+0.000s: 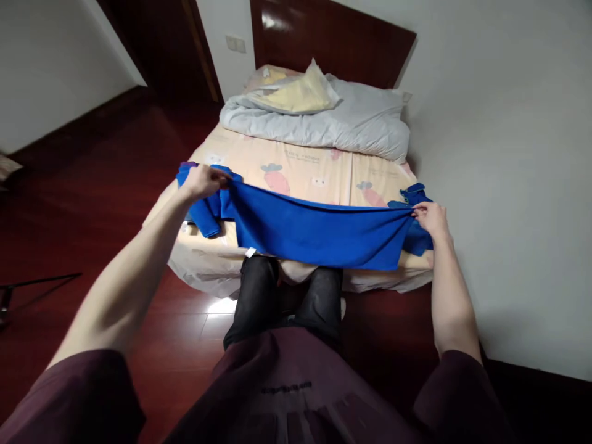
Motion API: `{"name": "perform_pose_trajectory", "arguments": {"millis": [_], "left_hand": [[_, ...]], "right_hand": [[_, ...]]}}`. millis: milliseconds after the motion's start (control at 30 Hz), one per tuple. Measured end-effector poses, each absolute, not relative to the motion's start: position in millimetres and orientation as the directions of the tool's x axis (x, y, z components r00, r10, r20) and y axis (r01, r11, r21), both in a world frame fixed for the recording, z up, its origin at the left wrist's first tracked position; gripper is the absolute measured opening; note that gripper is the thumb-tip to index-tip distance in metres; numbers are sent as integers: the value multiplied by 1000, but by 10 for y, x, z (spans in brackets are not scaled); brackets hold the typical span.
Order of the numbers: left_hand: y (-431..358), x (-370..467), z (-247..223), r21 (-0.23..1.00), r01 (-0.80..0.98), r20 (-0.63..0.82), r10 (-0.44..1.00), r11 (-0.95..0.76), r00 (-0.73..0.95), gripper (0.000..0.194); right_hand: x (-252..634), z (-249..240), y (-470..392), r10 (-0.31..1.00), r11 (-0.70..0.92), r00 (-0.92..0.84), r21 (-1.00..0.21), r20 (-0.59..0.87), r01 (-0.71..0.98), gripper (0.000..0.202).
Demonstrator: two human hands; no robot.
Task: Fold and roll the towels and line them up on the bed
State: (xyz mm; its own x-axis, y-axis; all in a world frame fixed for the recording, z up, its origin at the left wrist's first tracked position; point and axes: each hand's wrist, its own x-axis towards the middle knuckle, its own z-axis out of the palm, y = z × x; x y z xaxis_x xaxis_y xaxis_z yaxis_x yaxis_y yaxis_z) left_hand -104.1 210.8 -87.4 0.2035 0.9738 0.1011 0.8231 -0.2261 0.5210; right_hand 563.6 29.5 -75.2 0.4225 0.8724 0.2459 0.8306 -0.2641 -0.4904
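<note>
A bright blue towel (319, 231) is stretched out sideways above the near end of the bed, with a small white label at its lower left. My left hand (203, 183) pinches its upper left corner, and my right hand (431, 219) pinches the upper right corner. The cloth hangs down between them, its lower edge close to my knees. Behind my left hand, a heap of blue cloth (206, 213) lies on the bed. More blue cloth (419, 237) lies at the right, partly behind my right hand.
The bed has a peach sheet (342, 172) printed with carrots. A rolled grey-white quilt (319, 132) and a yellow pillow (300, 92) lie near the dark wooden headboard (333, 40). A white wall (518, 185) stands close on the right. Thin black legs (41, 280) of a stand reach over the floor at left.
</note>
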Motion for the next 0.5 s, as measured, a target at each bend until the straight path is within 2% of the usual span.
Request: {"name": "perform_pose_trajectory", "arguments": {"millis": [100,167,233,367,500], "left_hand": [[2251,-851,-636,592,751,360,930,-291,77,45],[2255,-786,-558,584,730,511,859,-355,8,53],[2217,-765,-573,563,731,594,804,-387,-31,55],[2093,-802,-903,549,708,639,769,-444,-14,43],[1962,-839,-1569,628,675,528,849,-387,-4,31]], "right_hand": [[5668,-619,533,776,-184,415,-459,475,869,19],[5665,-603,607,715,-127,418,-483,561,866,26],[5664,-677,642,672,-65,418,-514,611,855,32],[5694,-1102,661,642,14,400,-531,654,847,35],[5648,-1748,614,695,1,391,-545,603,838,31]]}}
